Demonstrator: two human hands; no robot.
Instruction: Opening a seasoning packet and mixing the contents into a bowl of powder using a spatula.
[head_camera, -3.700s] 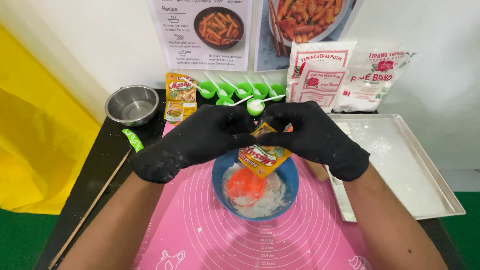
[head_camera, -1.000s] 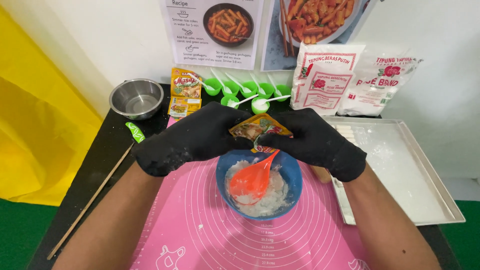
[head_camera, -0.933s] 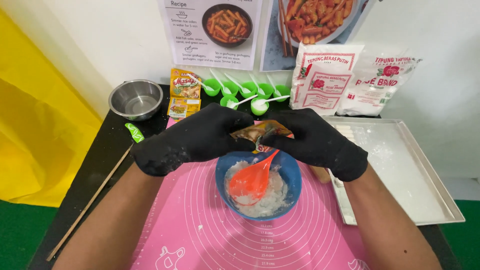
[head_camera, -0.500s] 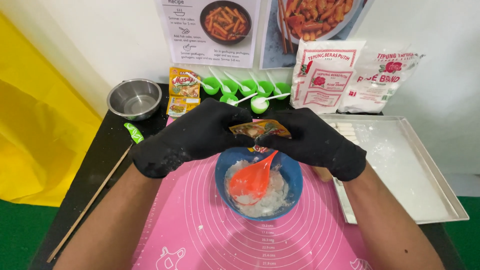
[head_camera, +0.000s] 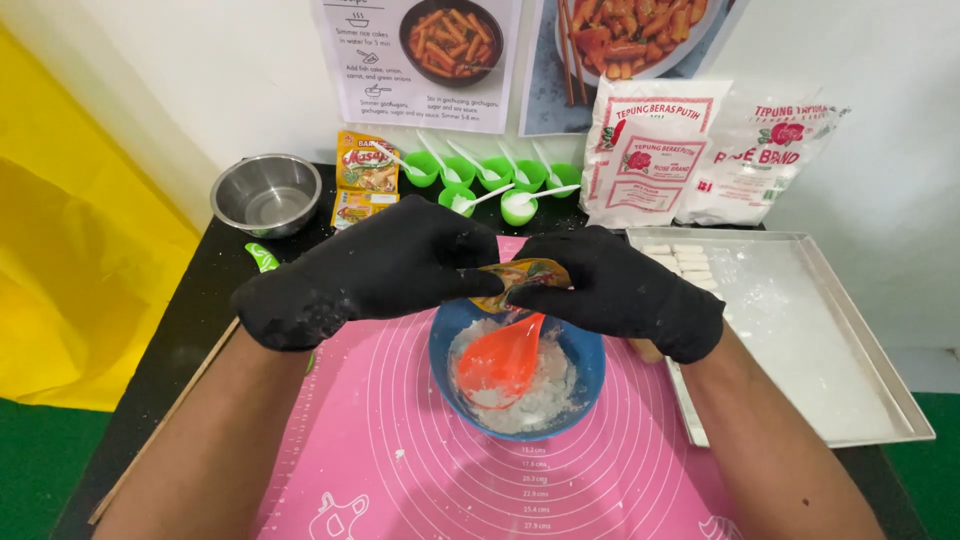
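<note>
Both my hands wear black gloves dusted with flour. My left hand (head_camera: 370, 270) and my right hand (head_camera: 620, 290) pinch a small yellow seasoning sachet (head_camera: 520, 273) between their fingertips, held nearly flat just above a blue bowl (head_camera: 590, 370). The bowl sits on a pink silicone mat (head_camera: 400, 450) and holds white floury dough with an orange spoon (head_camera: 498, 362) resting in it.
A metal tray (head_camera: 830, 340) with small white dough pieces lies at the right. Behind stand two flour bags (head_camera: 700, 150), green cups with white spoons (head_camera: 500, 185), more sachets (head_camera: 365, 170) and a steel bowl (head_camera: 265, 192). A green-handled tool (head_camera: 262, 257) and a wooden stick (head_camera: 170, 420) lie at left.
The sachet, earlier hanging upright over the bowl, has been turned nearly flat between my fingertips. Both hands have stayed above the bowl and shifted slightly left.
</note>
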